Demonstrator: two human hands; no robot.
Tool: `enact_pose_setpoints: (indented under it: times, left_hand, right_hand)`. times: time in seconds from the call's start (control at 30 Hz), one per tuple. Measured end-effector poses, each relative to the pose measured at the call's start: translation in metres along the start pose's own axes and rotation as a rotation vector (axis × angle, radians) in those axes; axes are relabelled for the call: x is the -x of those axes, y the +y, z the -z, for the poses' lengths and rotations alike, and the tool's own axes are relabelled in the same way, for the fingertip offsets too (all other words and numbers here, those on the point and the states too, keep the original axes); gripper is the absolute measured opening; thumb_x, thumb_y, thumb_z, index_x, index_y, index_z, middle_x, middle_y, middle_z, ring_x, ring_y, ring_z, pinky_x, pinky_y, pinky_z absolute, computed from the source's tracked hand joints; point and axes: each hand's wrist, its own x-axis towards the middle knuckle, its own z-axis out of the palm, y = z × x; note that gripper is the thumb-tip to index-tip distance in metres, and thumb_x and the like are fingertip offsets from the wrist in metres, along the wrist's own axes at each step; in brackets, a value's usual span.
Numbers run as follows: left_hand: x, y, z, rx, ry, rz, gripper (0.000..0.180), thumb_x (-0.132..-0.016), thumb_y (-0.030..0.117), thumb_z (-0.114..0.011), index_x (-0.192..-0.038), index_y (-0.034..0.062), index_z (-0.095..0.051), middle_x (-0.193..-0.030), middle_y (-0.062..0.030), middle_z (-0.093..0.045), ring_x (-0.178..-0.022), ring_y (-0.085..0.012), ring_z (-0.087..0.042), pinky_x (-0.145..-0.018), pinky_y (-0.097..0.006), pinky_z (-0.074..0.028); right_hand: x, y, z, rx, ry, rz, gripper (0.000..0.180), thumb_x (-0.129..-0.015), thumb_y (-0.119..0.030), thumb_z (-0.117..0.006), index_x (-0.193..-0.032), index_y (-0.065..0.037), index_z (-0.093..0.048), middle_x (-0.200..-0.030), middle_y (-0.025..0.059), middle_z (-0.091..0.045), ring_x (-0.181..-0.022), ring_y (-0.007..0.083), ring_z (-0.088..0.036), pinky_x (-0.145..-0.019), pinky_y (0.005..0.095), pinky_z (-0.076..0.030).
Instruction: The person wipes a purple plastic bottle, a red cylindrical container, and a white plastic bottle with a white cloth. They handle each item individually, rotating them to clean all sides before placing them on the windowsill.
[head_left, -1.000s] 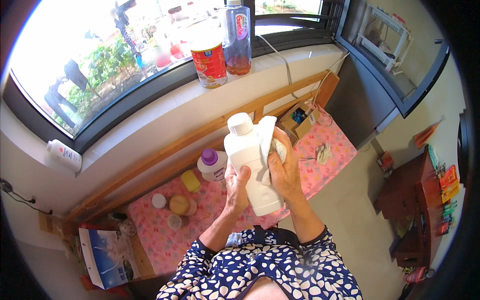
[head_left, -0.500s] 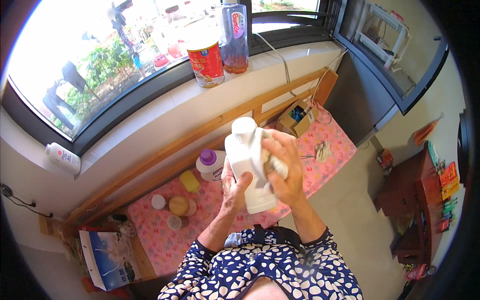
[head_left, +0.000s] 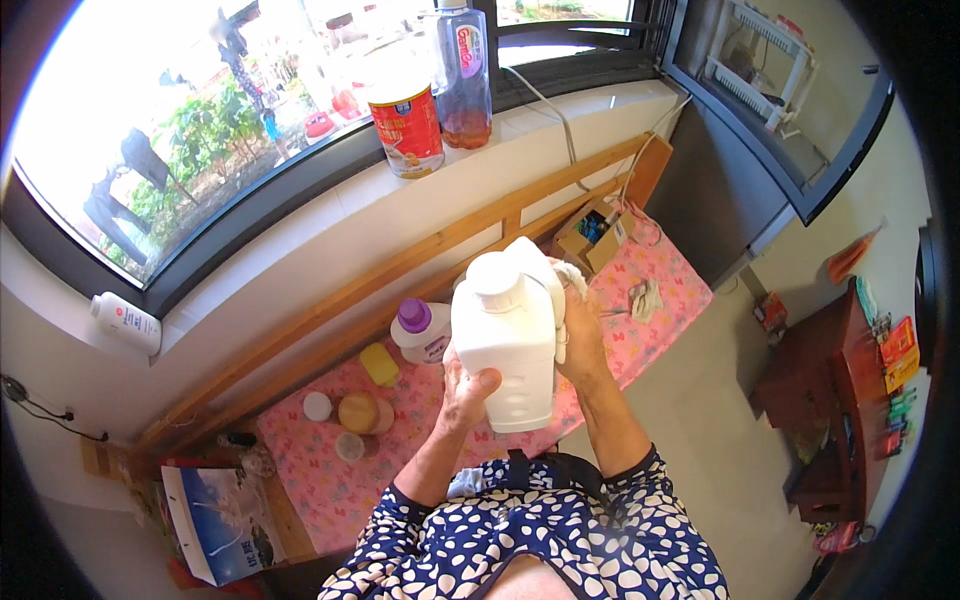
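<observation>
A large white plastic bottle (head_left: 505,345) with a white screw cap (head_left: 495,280) is held up in front of me, cap end away from me. My left hand (head_left: 465,392) grips its lower left side, thumb across the front face. On the opposite side, my right hand (head_left: 583,335) presses a whitish cloth (head_left: 568,278) against the bottle; part of that hand is hidden behind it. Below lies a table with a pink patterned cloth (head_left: 310,490). Left of the bottle stand a white bottle with a purple cap (head_left: 413,317) and a yellow item (head_left: 379,364).
Several small jars, one with a tan lid (head_left: 358,411), stand on the table's left part. An open cardboard box (head_left: 598,238) and a crumpled cloth (head_left: 645,300) lie at the far right. A red can (head_left: 406,130) and a tall clear bottle (head_left: 462,90) stand on the windowsill.
The white bottle has turned slightly, showing a wider face. My right hand with the cloth has moved from its front face to its right side, partly behind it. My left hand keeps its grip.
</observation>
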Motion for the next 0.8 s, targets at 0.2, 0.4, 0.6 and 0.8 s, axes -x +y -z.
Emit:
enact_pose_setpoints:
  times: [0.2, 0.4, 0.6, 0.8]
  left_hand:
    - [-0.008, 0.008, 0.007, 0.078, 0.081, 0.005, 0.09, -0.066, 0.063, -0.069, -0.119, -0.0068, -0.048, -0.1, -0.011, -0.061, -0.084, -0.0176, -0.062, -0.071, -0.031, -0.051]
    - [-0.017, 0.008, 0.018, 0.105, -0.018, 0.046, 0.097, -0.069, 0.067, -0.065, -0.134, 0.001, -0.037, -0.124, -0.0131, -0.052, -0.109, -0.0271, -0.055, -0.093, -0.041, -0.046]
    - [-0.03, 0.024, 0.002, -0.06, 0.085, -0.001, 0.091, -0.073, 0.062, -0.066, -0.133, -0.0004, -0.038, -0.123, -0.0138, -0.052, -0.11, -0.0239, -0.053, -0.094, -0.039, -0.045]
    - [-0.018, 0.032, -0.03, -0.23, 0.28, -0.205, 0.081, -0.062, 0.005, -0.075, -0.132, 0.0016, -0.033, -0.114, -0.0106, -0.054, -0.108, -0.0215, -0.054, -0.093, -0.037, -0.045]
  right_hand:
    - [0.03, 0.026, 0.005, 0.075, -0.112, 0.009, 0.045, -0.096, -0.027, -0.042, -0.13, 0.003, -0.043, -0.118, 0.0082, -0.055, -0.108, 0.0145, -0.05, -0.094, 0.0281, -0.039]
    - [0.04, 0.037, 0.013, 0.318, -0.195, 0.073, 0.091, -0.058, -0.019, -0.083, -0.133, 0.005, -0.036, -0.125, 0.0153, -0.049, -0.119, 0.0248, -0.047, -0.101, 0.0358, -0.036]
    - [0.038, 0.04, -0.002, 0.232, 0.02, 0.246, 0.077, -0.061, -0.017, -0.081, -0.125, 0.005, -0.043, -0.119, 0.0183, -0.051, -0.109, 0.028, -0.051, -0.094, 0.0393, -0.04]
    - [0.037, 0.038, -0.004, 0.984, 0.156, 0.755, 0.072, -0.065, -0.023, -0.079, -0.123, 0.004, -0.046, -0.118, 0.0218, -0.049, -0.1, 0.0355, -0.051, -0.082, 0.0451, -0.043]
